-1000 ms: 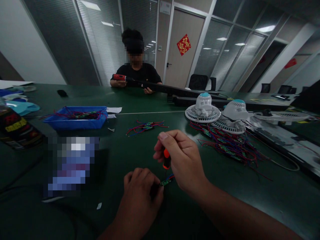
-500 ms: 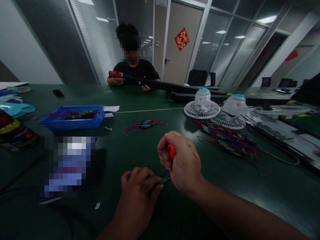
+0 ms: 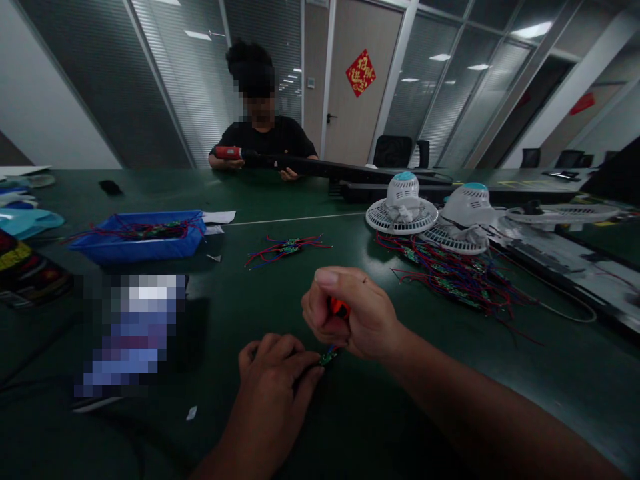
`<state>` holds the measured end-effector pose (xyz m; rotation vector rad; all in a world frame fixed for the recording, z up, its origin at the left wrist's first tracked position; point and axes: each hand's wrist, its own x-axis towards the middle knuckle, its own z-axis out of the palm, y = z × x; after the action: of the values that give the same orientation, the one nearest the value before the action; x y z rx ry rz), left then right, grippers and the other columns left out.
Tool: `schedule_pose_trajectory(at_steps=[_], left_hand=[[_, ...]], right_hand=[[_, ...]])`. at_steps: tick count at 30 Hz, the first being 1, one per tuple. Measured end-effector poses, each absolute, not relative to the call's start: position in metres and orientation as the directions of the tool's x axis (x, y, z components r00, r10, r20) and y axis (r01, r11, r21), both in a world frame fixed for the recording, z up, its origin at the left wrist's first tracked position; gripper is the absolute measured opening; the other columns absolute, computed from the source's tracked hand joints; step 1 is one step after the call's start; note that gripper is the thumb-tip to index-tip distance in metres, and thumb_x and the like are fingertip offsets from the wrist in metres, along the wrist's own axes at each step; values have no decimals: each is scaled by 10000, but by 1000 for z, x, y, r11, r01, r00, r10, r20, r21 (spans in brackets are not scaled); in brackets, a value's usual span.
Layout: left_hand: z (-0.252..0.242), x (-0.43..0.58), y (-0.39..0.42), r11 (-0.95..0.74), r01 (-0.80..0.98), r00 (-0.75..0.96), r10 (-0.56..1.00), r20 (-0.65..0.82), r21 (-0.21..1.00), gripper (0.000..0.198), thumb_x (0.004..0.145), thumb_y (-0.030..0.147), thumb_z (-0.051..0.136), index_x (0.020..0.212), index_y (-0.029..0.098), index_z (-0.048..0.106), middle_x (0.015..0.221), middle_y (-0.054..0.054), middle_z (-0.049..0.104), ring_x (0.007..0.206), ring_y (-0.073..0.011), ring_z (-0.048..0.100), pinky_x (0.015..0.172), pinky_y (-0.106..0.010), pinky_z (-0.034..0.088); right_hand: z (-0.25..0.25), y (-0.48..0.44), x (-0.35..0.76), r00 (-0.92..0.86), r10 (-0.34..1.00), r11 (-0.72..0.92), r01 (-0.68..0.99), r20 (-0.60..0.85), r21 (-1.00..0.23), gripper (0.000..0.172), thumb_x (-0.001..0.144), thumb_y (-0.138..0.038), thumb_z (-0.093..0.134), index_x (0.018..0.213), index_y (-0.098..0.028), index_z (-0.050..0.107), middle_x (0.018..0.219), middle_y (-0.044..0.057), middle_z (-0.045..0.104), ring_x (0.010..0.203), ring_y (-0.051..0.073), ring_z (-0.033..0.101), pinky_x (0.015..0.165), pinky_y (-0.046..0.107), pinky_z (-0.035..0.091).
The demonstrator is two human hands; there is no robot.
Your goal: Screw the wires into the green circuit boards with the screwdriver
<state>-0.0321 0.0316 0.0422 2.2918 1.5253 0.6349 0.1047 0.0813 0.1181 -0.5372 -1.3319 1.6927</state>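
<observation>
Presently, items left to right, as we record them.

1. Blue tray (image 3: 137,241), far left on the dark green table (image 3: 500,380), holding wired boards in red and blue leads.
2. Paper scrap (image 3: 191,413), loose on the table near our left wrist.
3. Left hand (image 3: 273,383): fingers pressed together and curled, tips pinning the near end of the small green circuit board (image 3: 327,358) to the table. It has kept its place across the last second.
4. Small green circuit board: flat on the table, between our two hands, the red and blue leads at its far end running under the right hand.
5. Orange-handled screwdriver (image 3: 339,308): upright, tip down at the board. Half a second ago more of the orange handle showed; now only a sliver does.
6. Right hand (image 3: 353,313): closed in a fist round the handle, thumb laid across the top. The fist has turned about the handle and sunk slightly, which we judge to be a twisting stroke on the board.
7. Co-worker across the table, holding a red power screwdriver (image 3: 227,153) to a long black bar.
8. Loose wired bundle (image 3: 285,248), mid-table, well apart from our hands.
9. Two white fans (image 3: 403,207), beside a pile of wired boards (image 3: 450,277).
</observation>
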Motion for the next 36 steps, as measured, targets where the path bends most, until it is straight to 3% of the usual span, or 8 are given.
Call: schedule_pose_trajectory(at_steps=[4, 7, 10, 12, 14, 21, 31, 36], left_hand=[[42, -31, 32, -371, 792, 304, 929, 213, 485, 151, 791, 225, 614, 848, 313, 723, 834, 15, 652, 863, -245, 561, 807, -440, 338], [41, -30, 32, -365, 793, 297, 930, 215, 487, 133, 782, 217, 620, 833, 296, 714, 835, 11, 654, 864, -247, 559, 807, -445, 329], [41, -31, 31, -380, 786, 313, 925, 216, 487, 135, 799, 211, 609, 856, 290, 703, 859, 10, 654, 878, -241, 554, 815, -442, 324], [41, -31, 31, -389, 779, 319, 921, 224, 491, 137, 804, 202, 604, 861, 285, 698, 848, 12, 646, 867, -237, 554, 809, -437, 323], [40, -32, 31, -393, 772, 318, 919, 232, 500, 139, 803, 189, 603, 855, 281, 693, 833, 13, 638, 855, -236, 555, 803, -435, 320], [39, -34, 32, -411, 753, 328, 912, 247, 514, 144, 805, 191, 613, 865, 292, 696, 847, 8, 655, 862, -237, 558, 798, -433, 321], [39, -34, 31, -428, 755, 344, 904, 254, 497, 158, 813, 182, 606, 873, 295, 699, 875, 10, 670, 871, -233, 559, 801, -427, 327], [39, -35, 30, -436, 760, 348, 899, 266, 481, 157, 808, 179, 615, 874, 295, 699, 878, 9, 669, 875, -240, 563, 802, -437, 330]], right_hand=[[121, 82, 108, -530, 826, 38, -288, 193, -957, 403, 854, -509, 487, 595, -205, 544, 437, -83, 389, 343, 61, 332, 343, 206, 256], [133, 78, 110, -490, 830, 349, 83, 267, -933, 382, 917, -418, 431, 628, -196, 545, 570, -39, 492, 509, 80, 468, 485, 221, 335], [152, 72, 115, -454, 805, 593, 591, 382, -547, 421, 947, -368, 378, 599, -188, 534, 605, -18, 497, 583, 102, 455, 567, 264, 292], [163, 68, 119, -410, 856, 506, 789, 316, -347, 429, 938, -408, 375, 628, -197, 585, 580, -10, 520, 547, 113, 432, 544, 280, 242], [170, 65, 121, -350, 905, 405, 882, 242, -240, 417, 922, -451, 379, 713, -218, 653, 597, 4, 582, 528, 129, 448, 524, 285, 212], [173, 59, 122, -370, 899, 398, 913, 235, -88, 315, 905, -406, 426, 861, -201, 661, 660, 34, 653, 551, 175, 527, 501, 294, 222], [171, 53, 127, -445, 865, 487, 856, 232, -172, 261, 899, -284, 448, 1092, -137, 545, 837, 58, 667, 726, 206, 601, 591, 309, 310], [172, 54, 127, -460, 862, 500, 840, 213, -210, 150, 869, -265, 459, 930, -162, 549, 782, 27, 626, 685, 169, 545, 582, 301, 285]])
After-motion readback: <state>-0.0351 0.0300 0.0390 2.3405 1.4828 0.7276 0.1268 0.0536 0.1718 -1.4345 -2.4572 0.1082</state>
